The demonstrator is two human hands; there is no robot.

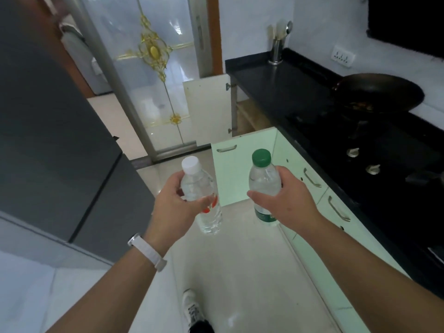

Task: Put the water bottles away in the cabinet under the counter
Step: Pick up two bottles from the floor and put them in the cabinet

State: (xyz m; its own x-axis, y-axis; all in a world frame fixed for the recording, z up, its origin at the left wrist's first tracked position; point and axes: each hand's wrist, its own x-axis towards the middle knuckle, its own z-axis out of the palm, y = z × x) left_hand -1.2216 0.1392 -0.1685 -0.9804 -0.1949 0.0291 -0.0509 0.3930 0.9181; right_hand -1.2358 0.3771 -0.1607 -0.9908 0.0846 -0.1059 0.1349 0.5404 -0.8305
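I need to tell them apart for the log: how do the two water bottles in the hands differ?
The white-capped bottle has a red-marked label; the green-capped bottle has a green label. The left hand grips the white-capped bottle; the right hand grips the green-capped bottle. Both are clear, capped and roughly upright.

No words, brand names or numbers are legible anywhere in this view. Low in the centre of the frame, the white-capped bottle (197, 186) has a label with red patches, partly covered by the fingers of the left hand (177, 205); its print is too blurred to read. Just to its right, the green-capped bottle (264, 179) has a green label band near its base with pale marks that form no readable letters.
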